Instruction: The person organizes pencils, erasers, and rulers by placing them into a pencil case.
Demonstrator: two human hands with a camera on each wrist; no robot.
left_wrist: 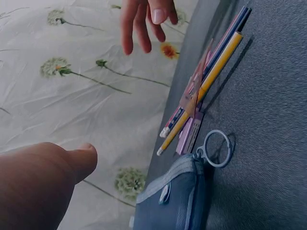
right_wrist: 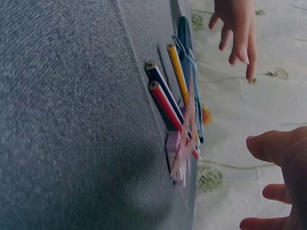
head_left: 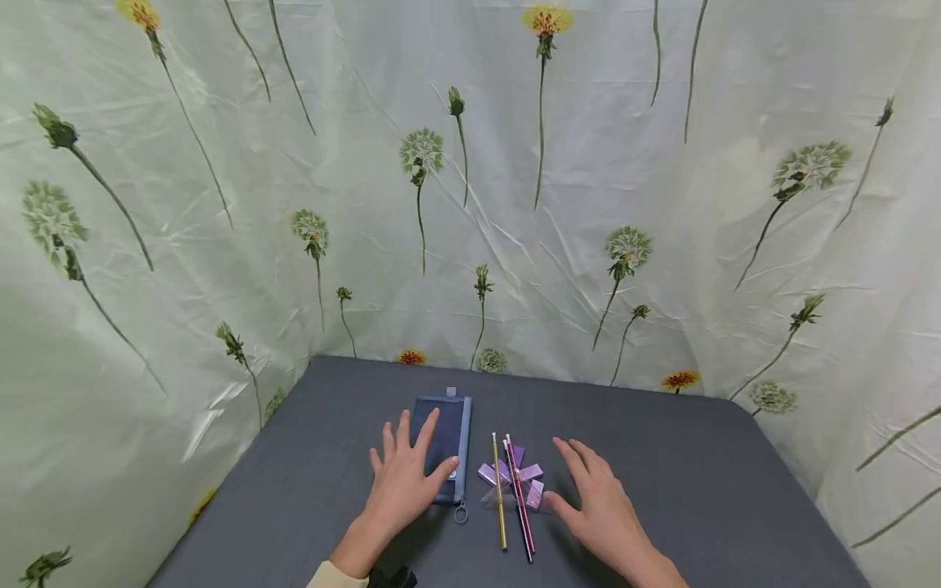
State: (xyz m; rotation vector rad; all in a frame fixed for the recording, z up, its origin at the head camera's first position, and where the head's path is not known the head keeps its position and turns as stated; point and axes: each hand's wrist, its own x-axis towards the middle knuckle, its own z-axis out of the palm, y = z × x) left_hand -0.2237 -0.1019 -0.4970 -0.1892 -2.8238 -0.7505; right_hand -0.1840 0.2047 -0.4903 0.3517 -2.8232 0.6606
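A blue zip pencil pouch [head_left: 465, 441] with a ring pull [head_left: 461, 514] lies flat on the table. My left hand [head_left: 403, 490] hovers over its left side, fingers spread, partly covering it. Right of the pouch lie a yellow pencil [head_left: 500, 500], a red pencil [head_left: 518, 488] and a dark blue pencil [right_wrist: 165, 90]. Beneath them are several purple erasers [head_left: 535, 493] and a clear pinkish triangular piece [left_wrist: 188, 98], which looks like a set square. My right hand [head_left: 604, 514] is held just right of this pile, fingers apart, gripping nothing.
The dark grey table [head_left: 684, 457] has rounded far corners. Behind and beside it hangs a pale curtain [head_left: 353, 204] printed with dandelions. A light sleeve cuff [head_left: 336, 576] shows at the left wrist.
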